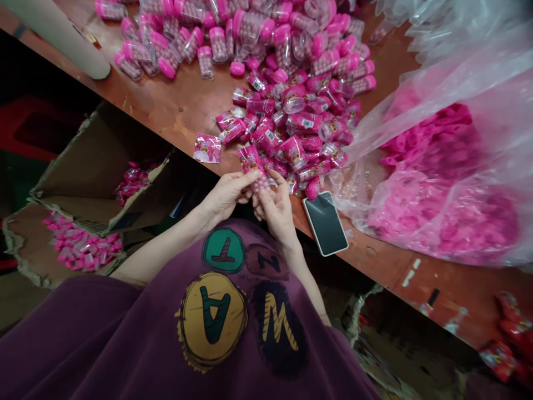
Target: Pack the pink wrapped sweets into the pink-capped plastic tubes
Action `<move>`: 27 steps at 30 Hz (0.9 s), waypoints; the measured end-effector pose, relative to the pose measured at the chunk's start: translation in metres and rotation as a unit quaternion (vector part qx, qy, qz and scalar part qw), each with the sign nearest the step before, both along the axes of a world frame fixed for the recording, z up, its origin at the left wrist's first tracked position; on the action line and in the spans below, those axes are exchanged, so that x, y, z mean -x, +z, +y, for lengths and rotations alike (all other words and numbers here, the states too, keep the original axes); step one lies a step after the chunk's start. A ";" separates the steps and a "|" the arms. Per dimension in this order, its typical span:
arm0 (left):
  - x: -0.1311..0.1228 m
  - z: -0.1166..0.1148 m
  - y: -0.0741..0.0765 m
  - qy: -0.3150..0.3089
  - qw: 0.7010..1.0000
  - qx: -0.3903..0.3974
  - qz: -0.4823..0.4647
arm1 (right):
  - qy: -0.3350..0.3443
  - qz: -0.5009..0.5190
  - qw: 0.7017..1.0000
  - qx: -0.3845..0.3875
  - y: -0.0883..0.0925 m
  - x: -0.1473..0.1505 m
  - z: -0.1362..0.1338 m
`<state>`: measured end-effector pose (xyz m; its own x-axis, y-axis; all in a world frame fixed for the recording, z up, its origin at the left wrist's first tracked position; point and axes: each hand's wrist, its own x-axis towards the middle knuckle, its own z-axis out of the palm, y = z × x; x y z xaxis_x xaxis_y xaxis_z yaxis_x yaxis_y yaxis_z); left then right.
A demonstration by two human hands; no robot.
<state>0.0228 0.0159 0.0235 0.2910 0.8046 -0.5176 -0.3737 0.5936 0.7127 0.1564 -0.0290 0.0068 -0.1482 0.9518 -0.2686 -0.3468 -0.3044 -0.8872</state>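
Observation:
Both hands meet at the table's front edge around a small clear jar of pink balls (260, 182), with a shiny pink printed wrapper (250, 158) at its upper end. My left hand (229, 194) pinches the place where wrapper and jar meet. On the other side, my right hand (273, 204) has its fingers closed about the jar's lower part. Just beyond the fingers lies a heap of wrapped pink jars (268, 136). A flat pink printed wrapper (207, 148) rests alone to the left of it.
Unwrapped jars with pink lids (219, 44) are piled at the back. A phone (326, 223) lies at the table edge. Clear bags of pink parts (441, 211) fill the right side. Below left, a cardboard box (104, 144) and another carton (25, 244) hold pink items.

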 end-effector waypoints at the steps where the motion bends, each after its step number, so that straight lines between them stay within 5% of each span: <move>1: 0.000 -0.001 -0.001 0.004 1.000 0.008 -0.010 | -0.004 -0.016 1.000 -0.003 -0.001 0.001 0.000; 6: -0.005 -0.008 -0.001 0.043 0.998 0.036 -0.012 | -0.039 -0.090 0.995 -0.019 -0.011 0.009 0.001; 27: 0.003 -0.005 -0.002 0.074 0.993 0.065 -0.061 | -0.029 -0.060 0.998 0.006 -0.013 0.017 0.000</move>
<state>0.0196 0.0109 0.0213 0.2407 0.7718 -0.5885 -0.5427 0.6097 0.5777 0.1398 -0.0289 -0.0058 -0.0589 0.9542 -0.2934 -0.2551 -0.2985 -0.9197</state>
